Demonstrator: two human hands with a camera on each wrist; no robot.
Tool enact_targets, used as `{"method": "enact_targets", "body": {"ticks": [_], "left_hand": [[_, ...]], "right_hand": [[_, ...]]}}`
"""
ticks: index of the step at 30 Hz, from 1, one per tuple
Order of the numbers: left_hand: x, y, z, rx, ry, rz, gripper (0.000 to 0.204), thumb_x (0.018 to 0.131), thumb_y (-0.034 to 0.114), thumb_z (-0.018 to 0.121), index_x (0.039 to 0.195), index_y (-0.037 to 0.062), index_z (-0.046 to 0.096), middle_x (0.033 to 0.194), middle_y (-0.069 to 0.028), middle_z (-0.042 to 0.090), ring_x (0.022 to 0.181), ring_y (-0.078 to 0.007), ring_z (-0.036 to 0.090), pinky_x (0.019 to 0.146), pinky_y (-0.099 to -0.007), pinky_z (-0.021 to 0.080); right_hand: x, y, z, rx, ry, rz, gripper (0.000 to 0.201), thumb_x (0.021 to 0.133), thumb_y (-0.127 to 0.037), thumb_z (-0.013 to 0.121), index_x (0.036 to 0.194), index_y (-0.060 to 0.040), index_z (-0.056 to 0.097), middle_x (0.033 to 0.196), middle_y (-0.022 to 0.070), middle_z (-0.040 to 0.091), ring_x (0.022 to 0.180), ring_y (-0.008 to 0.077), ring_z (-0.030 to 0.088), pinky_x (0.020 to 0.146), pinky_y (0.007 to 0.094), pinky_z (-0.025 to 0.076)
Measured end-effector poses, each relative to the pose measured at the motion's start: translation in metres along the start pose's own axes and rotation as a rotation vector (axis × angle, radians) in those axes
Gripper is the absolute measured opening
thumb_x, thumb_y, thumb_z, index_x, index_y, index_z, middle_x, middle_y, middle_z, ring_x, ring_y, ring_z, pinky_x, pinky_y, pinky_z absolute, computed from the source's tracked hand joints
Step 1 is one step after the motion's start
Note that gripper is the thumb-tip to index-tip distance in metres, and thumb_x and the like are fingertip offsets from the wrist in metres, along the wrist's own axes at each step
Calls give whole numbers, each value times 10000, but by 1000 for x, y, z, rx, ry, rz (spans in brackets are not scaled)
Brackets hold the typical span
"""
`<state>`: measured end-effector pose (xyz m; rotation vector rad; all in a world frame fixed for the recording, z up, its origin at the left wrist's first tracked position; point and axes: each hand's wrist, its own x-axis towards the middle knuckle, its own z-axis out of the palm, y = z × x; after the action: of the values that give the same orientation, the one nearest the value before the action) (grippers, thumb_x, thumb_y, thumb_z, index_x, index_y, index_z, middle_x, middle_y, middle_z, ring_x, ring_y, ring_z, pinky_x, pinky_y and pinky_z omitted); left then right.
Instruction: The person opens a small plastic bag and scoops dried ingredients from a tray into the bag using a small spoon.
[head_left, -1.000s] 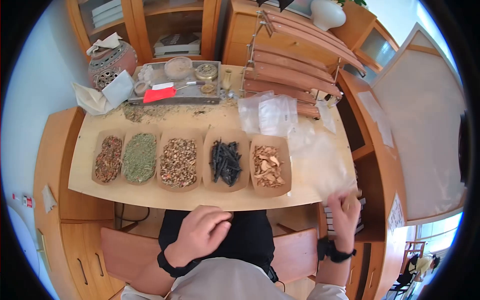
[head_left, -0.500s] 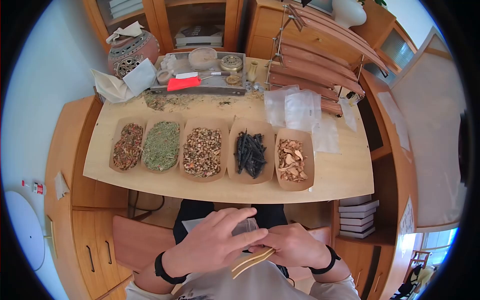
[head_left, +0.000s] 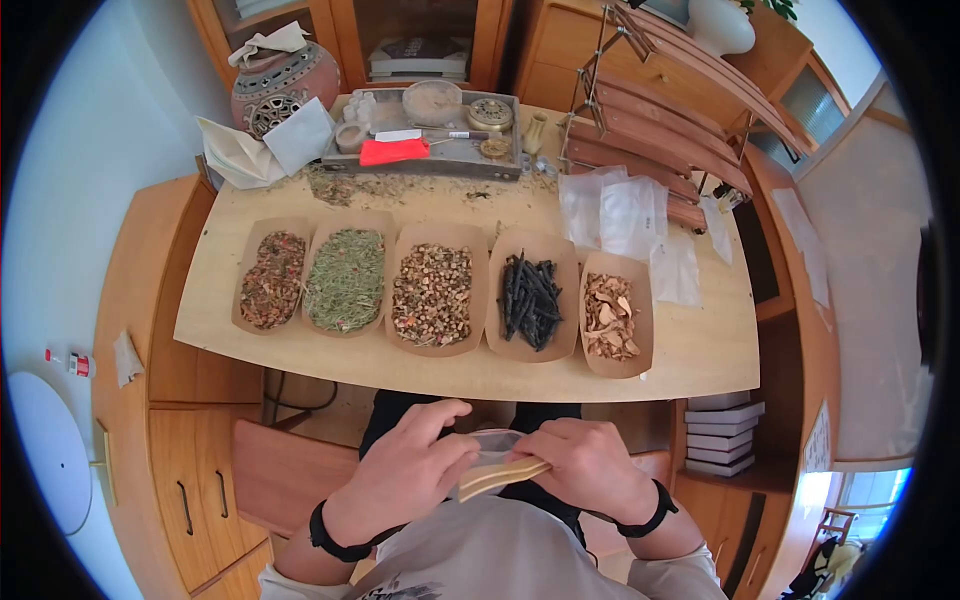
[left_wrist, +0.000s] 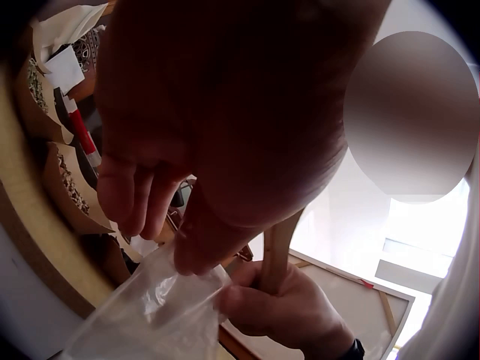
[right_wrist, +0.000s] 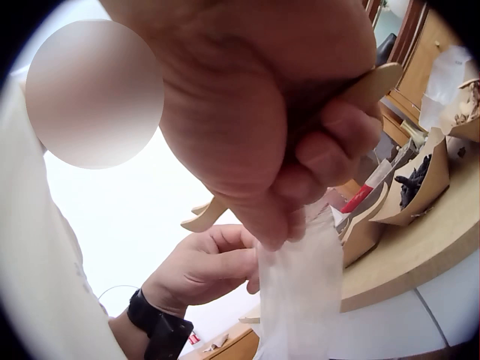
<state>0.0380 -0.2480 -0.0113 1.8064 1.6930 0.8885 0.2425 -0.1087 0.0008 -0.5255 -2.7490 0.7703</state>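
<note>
Over the person's lap, below the table's front edge, both hands hold a clear plastic bag [head_left: 490, 445]. My left hand [head_left: 415, 465] pinches one side of its top edge between thumb and fingers; in the left wrist view the bag [left_wrist: 161, 307] hangs below the fingertips. My right hand [head_left: 585, 462] has its fingers curled round a pair of wooden tongs [head_left: 500, 478], whose two arms stick out toward the left hand. Its fingertips also grip the bag's other side, seen in the right wrist view, where the bag [right_wrist: 300, 300] hangs down. The bag's mouth appears parted between the hands.
On the table [head_left: 330, 362], paper trays hold reddish bits [head_left: 272, 280], green herb [head_left: 345, 280], brown chunks [head_left: 433, 295], black sticks [head_left: 532, 300] and tan slices [head_left: 612, 315]. Behind are plastic bags [head_left: 625, 220], a grey tray [head_left: 430, 163], a clay pot [head_left: 285, 85] and a wooden slatted rack [head_left: 670, 120].
My right hand, with the tongs, has come from the table's right front corner to the lap, bringing the plastic bag. The left hand has met it and now pinches the bag's edge.
</note>
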Motion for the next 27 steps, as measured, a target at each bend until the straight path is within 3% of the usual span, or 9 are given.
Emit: {"method": "enact_targets", "body": {"ticks": [5,7,9,10,11,13,18,20,27], "left_hand": [[-8,-1,-3,67,82,-82,161,853,136,785,1009,100,774,1124,-103,584,904,-268,587,764,-364,517],[-9,-1,-4,57,128,-56,154,861,136,784,1015,120,790,991,-82,568,796,-245,558,680,-347,491],[-13,-2,-6,104,117,-182,168,873,147,762,1040,147,784,859,-48,564,727,-221,591,585,-356,489],[-14,-6,-4,66,181,-166,172,881,142,755,1049,145,790,723,-35,536,612,-218,564,531,-356,464],[-16,-9,-4,56,186,-155,172,881,142,755,1049,145,790,723,-35,536,612,-218,564,531,-356,464],[-20,-14,-6,19,226,-207,167,886,114,747,1049,124,784,656,-58,523,558,-237,551,519,-351,456],[-15,-17,-1,-106,312,-201,128,908,51,722,1028,70,760,669,-86,594,553,-237,570,512,-337,451],[-10,-14,-2,-123,339,-200,79,921,51,711,996,43,736,702,-93,619,567,-221,588,511,-332,451],[-10,-10,-5,-159,436,-261,83,925,85,721,927,14,679,756,-90,630,583,-198,585,541,-313,465]], "right_hand": [[2,-2,6,91,-20,-161,154,790,-200,837,903,-156,742,663,-11,558,596,173,591,492,351,475],[-2,0,-3,58,-138,-85,203,799,-190,812,975,-141,722,792,36,646,737,227,670,623,315,552],[-10,13,-8,285,145,145,257,839,-219,833,1025,-88,714,882,66,699,795,191,701,676,274,556],[-26,25,-12,524,193,488,339,902,-231,805,1137,-27,670,993,100,724,875,148,695,750,262,550],[-26,37,-13,659,462,509,311,999,-212,678,1216,-2,603,930,63,677,826,108,624,719,263,517],[-43,92,-27,416,662,729,215,1095,-179,450,1168,-1,546,810,19,544,731,98,492,667,273,449],[-98,196,-25,-109,625,801,225,1044,-178,538,1127,23,596,878,176,628,800,336,601,755,415,499],[-98,203,-27,-408,528,766,206,989,-158,589,1070,24,641,930,234,638,888,428,600,808,482,500],[-65,177,-26,-634,694,575,203,929,-158,675,1024,21,687,929,213,645,896,397,614,825,473,510]]}}
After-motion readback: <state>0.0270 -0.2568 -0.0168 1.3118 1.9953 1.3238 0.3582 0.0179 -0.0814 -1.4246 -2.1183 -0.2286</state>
